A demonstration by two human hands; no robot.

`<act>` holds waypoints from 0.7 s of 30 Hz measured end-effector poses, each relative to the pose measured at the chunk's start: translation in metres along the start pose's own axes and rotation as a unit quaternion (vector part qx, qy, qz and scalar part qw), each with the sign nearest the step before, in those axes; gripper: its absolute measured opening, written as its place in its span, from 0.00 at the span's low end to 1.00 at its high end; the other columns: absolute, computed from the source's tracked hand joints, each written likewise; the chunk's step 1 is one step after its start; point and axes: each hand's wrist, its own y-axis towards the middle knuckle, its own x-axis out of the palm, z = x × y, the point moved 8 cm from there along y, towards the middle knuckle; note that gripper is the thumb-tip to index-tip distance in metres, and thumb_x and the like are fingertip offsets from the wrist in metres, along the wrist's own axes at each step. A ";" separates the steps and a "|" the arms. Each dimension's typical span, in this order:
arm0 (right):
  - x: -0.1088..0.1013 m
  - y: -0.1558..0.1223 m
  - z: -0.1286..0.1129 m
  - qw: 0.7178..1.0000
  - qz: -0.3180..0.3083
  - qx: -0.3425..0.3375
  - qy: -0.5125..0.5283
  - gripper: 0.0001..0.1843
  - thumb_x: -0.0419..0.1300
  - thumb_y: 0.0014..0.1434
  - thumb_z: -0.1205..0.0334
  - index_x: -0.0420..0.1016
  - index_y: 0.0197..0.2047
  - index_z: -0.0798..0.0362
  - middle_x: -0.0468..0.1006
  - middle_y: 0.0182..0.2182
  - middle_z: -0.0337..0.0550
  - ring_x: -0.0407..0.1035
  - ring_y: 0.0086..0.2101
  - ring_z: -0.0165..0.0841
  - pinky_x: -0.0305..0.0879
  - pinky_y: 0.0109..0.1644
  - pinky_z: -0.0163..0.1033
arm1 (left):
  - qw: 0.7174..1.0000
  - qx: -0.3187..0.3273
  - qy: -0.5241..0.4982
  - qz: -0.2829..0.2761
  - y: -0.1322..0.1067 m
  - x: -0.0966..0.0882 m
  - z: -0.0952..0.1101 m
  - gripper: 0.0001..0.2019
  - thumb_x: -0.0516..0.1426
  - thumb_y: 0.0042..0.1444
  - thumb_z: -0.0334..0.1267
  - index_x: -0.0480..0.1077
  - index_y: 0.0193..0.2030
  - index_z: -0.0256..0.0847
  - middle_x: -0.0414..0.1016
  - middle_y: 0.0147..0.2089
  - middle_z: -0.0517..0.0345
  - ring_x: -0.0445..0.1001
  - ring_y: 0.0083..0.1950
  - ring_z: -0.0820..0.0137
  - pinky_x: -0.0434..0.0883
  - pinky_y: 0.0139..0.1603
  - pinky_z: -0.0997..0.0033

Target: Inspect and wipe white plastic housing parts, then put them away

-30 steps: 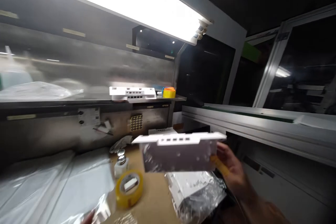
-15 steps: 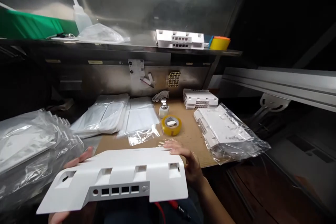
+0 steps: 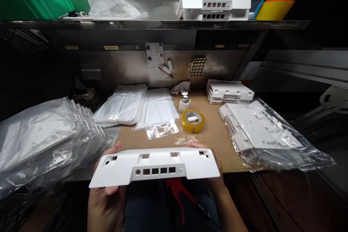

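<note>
Both hands hold a white plastic router housing (image 3: 157, 161) in front of me, its row of square ports facing my body. My left hand (image 3: 108, 199) grips the left end, thumb below the near edge and fingers behind. Behind the right end, my right hand (image 3: 217, 183) is closed on it, with most of its fingers hidden by the housing. Below the housing, a red air blow gun (image 3: 178, 187) lies over my lap. Just beyond the housing, a roll of yellow tape (image 3: 187, 125) rests on the cardboard (image 3: 212, 141), with a small white piece inside its ring.
Bagged white housings (image 3: 51, 130) pile up at left, beside clear plastic bags (image 3: 122, 105). A pump bottle (image 3: 185, 103) stands behind the tape. At right are stacked housings (image 3: 231, 92) and a bagged one (image 3: 261, 127). The metal shelf (image 3: 163, 24) carries a green bin (image 3: 38, 1) and more housings.
The housing has swung rightward in view and tilted, so its top face shows less and its port side sits more level. Both hands stay on it, and the whole view has shifted.
</note>
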 end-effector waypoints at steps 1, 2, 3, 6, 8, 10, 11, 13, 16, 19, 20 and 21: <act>-0.002 -0.002 0.003 1.000 0.000 0.010 -0.008 0.22 0.64 0.64 0.64 0.73 0.61 0.40 0.82 0.55 0.42 0.77 0.55 0.42 0.77 0.57 0.46 | 1.000 -0.016 -0.015 -0.007 0.000 0.003 -0.001 0.40 0.65 0.48 0.67 0.71 0.62 0.45 0.67 0.71 0.47 0.60 0.74 0.45 0.60 0.75 0.50; -0.003 -0.003 0.005 1.000 -0.005 0.021 -0.017 0.23 0.64 0.64 0.63 0.72 0.61 0.40 0.81 0.56 0.43 0.76 0.56 0.43 0.77 0.58 0.47 | 0.999 -0.024 -0.024 -0.011 -0.001 0.005 -0.002 0.41 0.66 0.47 0.67 0.71 0.62 0.45 0.67 0.71 0.47 0.58 0.75 0.45 0.58 0.75 0.49; -0.004 -0.004 0.007 0.999 -0.012 0.033 -0.029 0.24 0.64 0.64 0.63 0.72 0.62 0.41 0.80 0.58 0.43 0.75 0.58 0.43 0.76 0.60 0.48 | 0.999 -0.024 -0.025 -0.013 -0.002 0.006 -0.002 0.41 0.66 0.46 0.68 0.71 0.62 0.45 0.66 0.71 0.46 0.57 0.75 0.44 0.58 0.75 0.48; -0.009 -0.006 0.009 0.997 -0.016 0.052 -0.051 0.25 0.62 0.65 0.62 0.70 0.64 0.42 0.78 0.61 0.43 0.72 0.61 0.44 0.73 0.63 0.50 | 1.000 0.006 -0.007 -0.004 -0.005 0.007 0.000 0.40 0.67 0.46 0.67 0.73 0.60 0.44 0.68 0.70 0.45 0.59 0.74 0.42 0.60 0.75 0.45; -0.016 -0.006 0.006 0.997 0.007 0.047 -0.053 0.26 0.61 0.65 0.63 0.69 0.65 0.42 0.77 0.62 0.43 0.72 0.61 0.43 0.71 0.65 0.50 | 1.000 0.020 -0.017 -0.002 -0.008 0.007 0.000 0.39 0.69 0.46 0.65 0.73 0.60 0.46 0.69 0.70 0.46 0.58 0.75 0.42 0.60 0.75 0.46; -0.023 -0.006 0.002 0.998 0.027 0.031 -0.053 0.26 0.60 0.66 0.64 0.68 0.66 0.42 0.77 0.61 0.42 0.72 0.61 0.42 0.69 0.67 0.50 | 0.999 0.033 -0.030 -0.006 -0.011 0.008 0.000 0.39 0.70 0.44 0.62 0.72 0.60 0.47 0.68 0.70 0.48 0.56 0.76 0.44 0.57 0.76 0.47; -0.025 -0.006 0.000 0.998 0.030 0.023 -0.053 0.26 0.59 0.67 0.64 0.68 0.67 0.42 0.78 0.61 0.42 0.72 0.61 0.41 0.68 0.67 0.49 | 0.999 0.038 -0.033 -0.009 -0.011 0.009 0.000 0.39 0.71 0.43 0.61 0.72 0.60 0.48 0.68 0.71 0.49 0.55 0.76 0.45 0.56 0.77 0.48; -0.029 -0.006 -0.004 0.998 0.027 0.010 -0.053 0.25 0.59 0.68 0.65 0.69 0.67 0.41 0.79 0.59 0.41 0.74 0.59 0.39 0.69 0.67 0.47 | 0.998 0.046 -0.033 -0.016 -0.012 0.010 0.001 0.40 0.72 0.41 0.61 0.72 0.60 0.48 0.67 0.71 0.50 0.54 0.77 0.46 0.55 0.77 0.49; -0.035 -0.007 -0.009 0.998 0.034 0.002 -0.055 0.24 0.60 0.68 0.66 0.71 0.65 0.40 0.81 0.57 0.39 0.76 0.57 0.37 0.70 0.65 0.43 | 0.998 0.053 -0.020 -0.023 -0.012 0.011 0.004 0.40 0.71 0.41 0.63 0.71 0.59 0.48 0.67 0.71 0.49 0.54 0.77 0.45 0.55 0.77 0.48; -0.039 -0.008 -0.014 0.997 0.055 0.001 -0.048 0.23 0.61 0.67 0.67 0.74 0.63 0.41 0.82 0.56 0.40 0.77 0.56 0.39 0.72 0.65 0.46 | 0.997 0.072 -0.006 -0.027 -0.011 0.013 0.007 0.41 0.69 0.39 0.66 0.72 0.58 0.48 0.69 0.69 0.50 0.57 0.75 0.44 0.56 0.77 0.48; -0.040 -0.008 -0.016 0.997 0.061 0.001 -0.042 0.23 0.62 0.66 0.67 0.74 0.62 0.41 0.82 0.56 0.41 0.77 0.56 0.40 0.72 0.64 0.48 | 0.997 0.079 -0.004 -0.025 -0.011 0.013 0.008 0.41 0.69 0.38 0.67 0.72 0.57 0.48 0.70 0.68 0.50 0.58 0.75 0.44 0.56 0.76 0.48; -0.040 -0.008 -0.017 0.997 0.066 0.003 -0.035 0.23 0.63 0.65 0.67 0.75 0.62 0.42 0.82 0.56 0.42 0.77 0.55 0.42 0.73 0.64 0.50 | 0.996 0.084 -0.007 -0.021 -0.011 0.014 0.009 0.42 0.69 0.37 0.68 0.72 0.56 0.48 0.71 0.67 0.50 0.59 0.74 0.43 0.56 0.76 0.48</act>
